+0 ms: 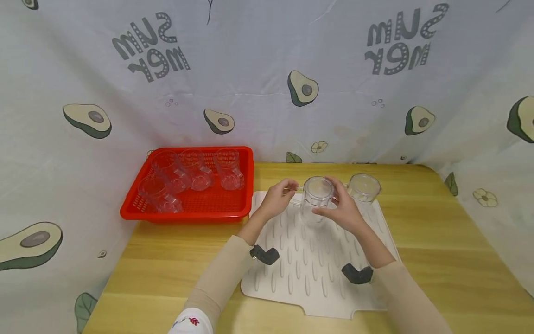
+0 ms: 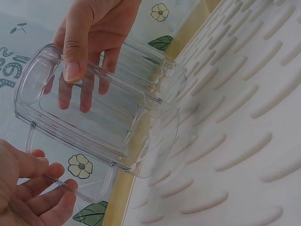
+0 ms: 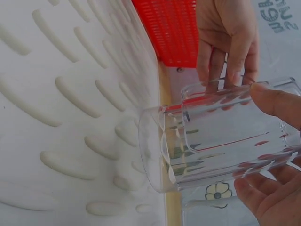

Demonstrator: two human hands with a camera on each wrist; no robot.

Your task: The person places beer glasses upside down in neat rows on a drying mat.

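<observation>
Both your hands are holding one clear mug [image 1: 318, 189] upside down, its thick base facing up and its rim pointing down over the far part of the white ridged mat [image 1: 292, 283]. Your right hand [image 1: 345, 208] is gripping the mug's body, the thumb lying along the near side and the fingers curling round the other. Your left hand [image 1: 277, 200] is pinching the handle on the mug's left side, thumb and fingers closing together on the clear bar — so both grips are clamping the same mug. Whether its rim is touching the mat, you cannot tell from these views.

Just beside your right hand, a second mug [image 1: 365, 185] is standing base up at the mat's far right corner. Off to your left, a red basket [image 1: 187, 216] is sitting next to the mat, and four handled clear mugs [image 1: 228, 169] are lying inside it. The mat and basket are resting on a wood-grain table [image 1: 434, 222], with a pale curtain [image 1: 250, 46] hanging behind, showing avocados, flowers and mirrored lettering. You are wearing beige sleeves [image 1: 223, 273], and a black bracket [image 1: 267, 255] is showing at each wrist.
</observation>
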